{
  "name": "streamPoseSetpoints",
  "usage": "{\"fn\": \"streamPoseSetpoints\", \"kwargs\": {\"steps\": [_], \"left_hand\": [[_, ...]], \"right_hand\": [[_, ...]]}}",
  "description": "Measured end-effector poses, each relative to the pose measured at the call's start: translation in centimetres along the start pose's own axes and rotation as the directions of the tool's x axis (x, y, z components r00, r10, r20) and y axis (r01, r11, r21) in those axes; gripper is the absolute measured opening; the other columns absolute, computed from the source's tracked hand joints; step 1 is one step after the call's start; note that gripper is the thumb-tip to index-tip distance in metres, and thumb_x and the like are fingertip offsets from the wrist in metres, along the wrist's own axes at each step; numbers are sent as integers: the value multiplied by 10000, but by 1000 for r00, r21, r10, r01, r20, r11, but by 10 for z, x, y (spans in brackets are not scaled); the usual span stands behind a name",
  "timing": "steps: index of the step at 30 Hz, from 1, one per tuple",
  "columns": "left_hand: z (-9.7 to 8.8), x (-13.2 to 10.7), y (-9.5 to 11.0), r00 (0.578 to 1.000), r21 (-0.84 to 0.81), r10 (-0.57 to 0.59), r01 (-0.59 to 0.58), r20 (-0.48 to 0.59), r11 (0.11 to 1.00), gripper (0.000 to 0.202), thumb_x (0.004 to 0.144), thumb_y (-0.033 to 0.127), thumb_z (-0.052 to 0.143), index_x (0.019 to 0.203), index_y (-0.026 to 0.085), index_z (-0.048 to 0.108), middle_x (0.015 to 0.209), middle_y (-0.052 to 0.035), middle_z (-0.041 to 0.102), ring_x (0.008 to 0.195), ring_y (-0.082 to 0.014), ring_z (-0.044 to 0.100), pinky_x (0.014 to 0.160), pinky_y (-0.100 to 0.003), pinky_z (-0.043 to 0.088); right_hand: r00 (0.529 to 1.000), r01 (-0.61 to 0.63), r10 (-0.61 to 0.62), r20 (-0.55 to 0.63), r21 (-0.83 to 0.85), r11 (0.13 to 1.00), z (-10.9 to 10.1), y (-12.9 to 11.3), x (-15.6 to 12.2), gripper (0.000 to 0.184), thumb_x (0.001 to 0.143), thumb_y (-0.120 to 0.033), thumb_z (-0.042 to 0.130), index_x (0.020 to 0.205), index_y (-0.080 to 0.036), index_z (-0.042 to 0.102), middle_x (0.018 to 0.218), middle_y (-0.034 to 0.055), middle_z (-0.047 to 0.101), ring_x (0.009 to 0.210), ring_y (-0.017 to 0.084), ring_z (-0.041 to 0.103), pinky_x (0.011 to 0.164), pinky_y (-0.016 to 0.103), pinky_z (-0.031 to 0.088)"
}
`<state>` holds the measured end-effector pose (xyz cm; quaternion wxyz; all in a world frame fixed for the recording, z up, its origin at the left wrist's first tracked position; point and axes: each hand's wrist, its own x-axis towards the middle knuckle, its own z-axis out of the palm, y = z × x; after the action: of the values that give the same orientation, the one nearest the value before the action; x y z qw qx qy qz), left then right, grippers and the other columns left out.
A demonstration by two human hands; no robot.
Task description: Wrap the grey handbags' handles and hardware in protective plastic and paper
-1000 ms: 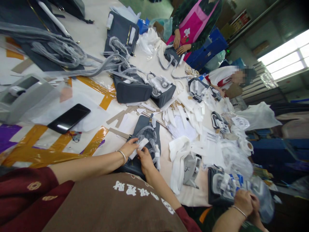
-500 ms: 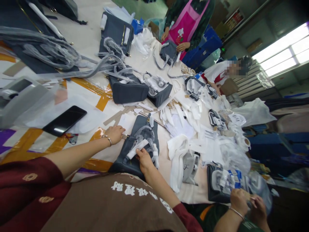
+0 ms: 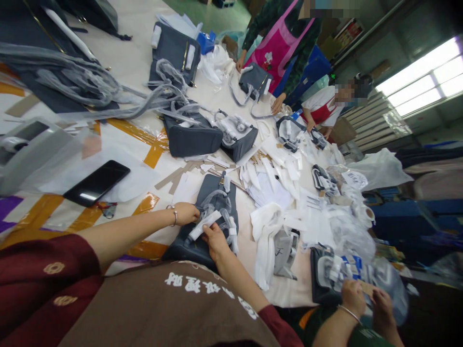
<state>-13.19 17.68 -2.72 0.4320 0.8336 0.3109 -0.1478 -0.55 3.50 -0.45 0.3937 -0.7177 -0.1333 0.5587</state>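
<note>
A dark blue-grey handbag (image 3: pixel 202 248) lies in front of me, its straps wrapped in clear plastic and white paper. My right hand (image 3: pixel 216 239) is closed on a white-wrapped handle (image 3: pixel 205 225) across the bag's front, thumb on top. At the bag's left side, my left hand (image 3: pixel 188 213) has its fingers curled together close to the handle's upper end. What those fingers hold, if anything, is hidden.
A black phone (image 3: pixel 97 182) lies left on paper and taped plastic. Paper strips (image 3: pixel 265 176) are heaped beyond the bag. More handbags (image 3: pixel 195 137) stand further back. Co-workers' hands (image 3: pixel 365 301) work at lower right and at the far side.
My left hand has moved right, from the paper beside the bag onto the bag near the handle. My right hand stays on the wrapped handle. A far co-worker's hand has left a bag.
</note>
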Motion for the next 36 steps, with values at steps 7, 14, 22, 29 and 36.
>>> {"fn": "streamPoseSetpoints", "kwargs": {"steps": [7,14,22,29,36], "left_hand": [[13,19,3,979,-286,50,8,197,958,320,756,343,510,933,193,731,730,-25,673,596,-162,582,562,-244,469],[3,19,-18,888,-659,231,101,397,745,443,575,334,679,999,205,668,738,10,638,667,-163,579,638,-252,498],[-3,10,-39,934,-429,-18,181,357,885,315,590,384,642,835,188,617,684,-9,635,560,-160,561,553,-260,444],[0,18,-22,960,-353,58,45,275,935,249,648,423,595,697,188,666,572,10,570,614,-157,519,606,-249,396],[-7,23,-13,972,-457,-3,113,235,882,225,726,381,698,758,161,661,591,27,579,593,-135,541,603,-247,428]], "right_hand": [[993,-120,122,2,165,979,-5,25,23,642,703,-278,752,1269,-237,453,892,3,642,830,188,625,684,284,456],[981,-192,189,33,168,967,-3,28,31,375,659,-301,771,957,-178,580,856,11,639,720,145,579,689,277,418],[987,-150,137,82,178,973,-3,-8,-2,306,921,-358,614,1115,-123,600,1056,63,626,892,185,621,772,344,535],[985,-157,141,101,162,974,-17,-33,-43,354,945,-364,579,1206,-124,579,1189,89,589,1014,232,609,863,418,537],[990,-133,125,64,131,982,-94,-23,-126,364,724,-460,720,1026,-264,672,780,28,654,775,250,635,644,378,539]]}}
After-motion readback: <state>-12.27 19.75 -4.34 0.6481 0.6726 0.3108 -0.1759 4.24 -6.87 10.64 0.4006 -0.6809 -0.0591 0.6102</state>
